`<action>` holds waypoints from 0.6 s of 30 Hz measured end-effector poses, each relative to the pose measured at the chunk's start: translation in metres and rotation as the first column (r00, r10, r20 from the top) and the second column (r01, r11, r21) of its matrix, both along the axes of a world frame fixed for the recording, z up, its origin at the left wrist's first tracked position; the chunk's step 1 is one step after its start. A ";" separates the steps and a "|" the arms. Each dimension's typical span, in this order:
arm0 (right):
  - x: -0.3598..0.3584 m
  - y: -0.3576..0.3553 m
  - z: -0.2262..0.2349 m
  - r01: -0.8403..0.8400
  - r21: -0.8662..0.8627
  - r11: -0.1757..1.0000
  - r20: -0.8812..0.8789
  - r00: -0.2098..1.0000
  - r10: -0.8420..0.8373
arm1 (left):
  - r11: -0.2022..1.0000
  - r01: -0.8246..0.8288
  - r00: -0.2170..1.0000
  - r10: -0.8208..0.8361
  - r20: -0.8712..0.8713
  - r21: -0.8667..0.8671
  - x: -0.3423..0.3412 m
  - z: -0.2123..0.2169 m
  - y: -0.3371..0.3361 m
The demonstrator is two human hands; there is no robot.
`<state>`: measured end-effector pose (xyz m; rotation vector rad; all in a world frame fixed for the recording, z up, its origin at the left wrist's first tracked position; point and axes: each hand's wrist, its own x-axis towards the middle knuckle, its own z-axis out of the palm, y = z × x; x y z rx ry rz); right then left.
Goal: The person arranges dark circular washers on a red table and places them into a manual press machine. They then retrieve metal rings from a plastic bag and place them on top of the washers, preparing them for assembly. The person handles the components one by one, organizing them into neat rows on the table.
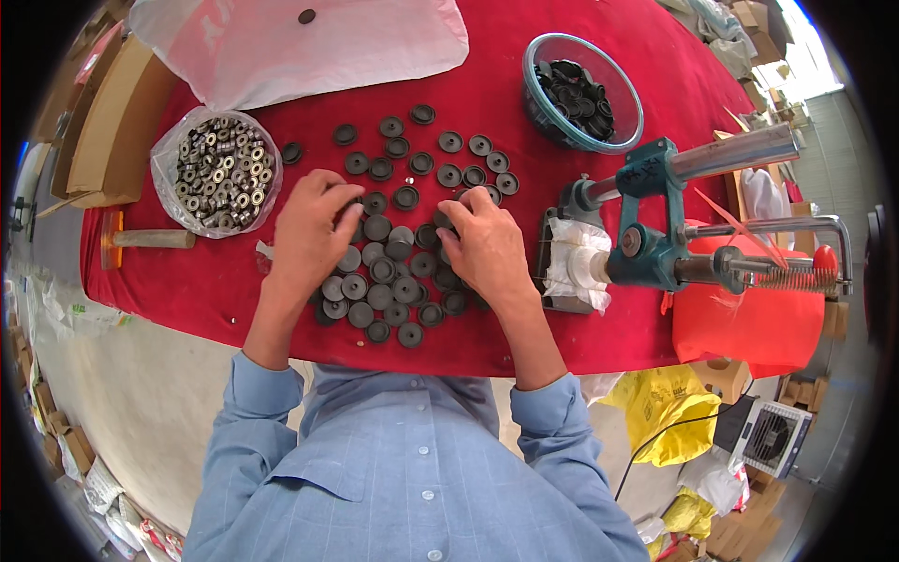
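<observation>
Several round dark grey discs lie spread over the red cloth on the table. My left hand rests palm down on the left part of the cluster, fingers curled over a disc near its top. My right hand lies on the right part, its fingertips pinching a dark disc at the upper edge of the pile. Whether the left fingers grip a disc is hidden under the hand.
A clear bag of small metal bearings sits at the left. A glass bowl of dark parts stands at the back right. A teal hand press with a long metal lever is at the right. White plastic sheet lies at the back.
</observation>
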<state>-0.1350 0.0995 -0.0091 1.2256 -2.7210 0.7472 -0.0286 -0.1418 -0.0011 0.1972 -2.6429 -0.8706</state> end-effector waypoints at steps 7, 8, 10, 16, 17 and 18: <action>0.001 -0.008 -0.006 0.047 -0.020 0.999 -0.074 0.996 -0.049 | 0.994 0.106 0.978 -0.107 0.178 0.013 -0.002 0.001 0.026; -0.001 -0.005 -0.009 0.087 -0.077 0.993 -0.072 0.993 -0.092 | 0.991 0.136 0.975 -0.135 0.177 0.010 -0.002 -0.001 0.025; -0.004 -0.003 -0.010 0.149 -0.196 0.969 -0.060 0.985 -0.164 | 0.984 0.179 0.969 -0.176 0.175 -0.003 -0.002 -0.001 0.021; 0.000 0.045 0.003 0.292 -0.041 0.956 0.013 0.956 -0.292 | 0.973 0.232 0.967 -0.229 0.111 -0.012 0.000 0.002 0.018; 0.001 0.050 0.000 0.289 0.022 0.957 0.008 0.957 -0.289 | 0.972 0.235 0.966 -0.232 0.114 -0.011 0.000 0.002 0.018; 0.001 0.049 0.000 0.296 0.081 0.952 0.023 0.954 -0.298 | 0.971 0.238 0.965 -0.235 0.115 -0.011 0.000 0.003 0.017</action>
